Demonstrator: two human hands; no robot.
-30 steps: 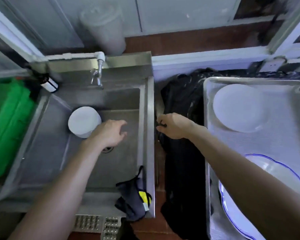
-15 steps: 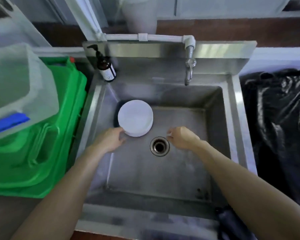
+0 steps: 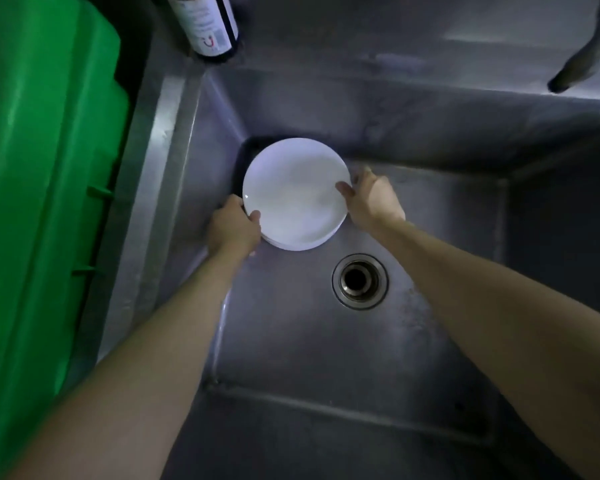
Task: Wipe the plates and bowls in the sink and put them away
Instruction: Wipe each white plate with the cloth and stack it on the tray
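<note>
I see the stack of white plates at frame center, in the sink's far-left corner. My left hand grips its left rim; my right hand pinches its right rim.

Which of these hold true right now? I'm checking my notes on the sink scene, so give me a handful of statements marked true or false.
1. Both hands grip the stack of white plates, the left hand at its left rim and the right hand at its right rim. True.
2. The stack sits over the drain. False: it sits in the sink's far left corner, and the drain is uncovered, nearer the person.
3. A green bin stands to the left of the sink. True.
4. The right hand holds a cloth. False: it holds only the plate rim, thumb on top.
5. A dark bottle with a white label stands at the sink's far left corner. True.
</note>
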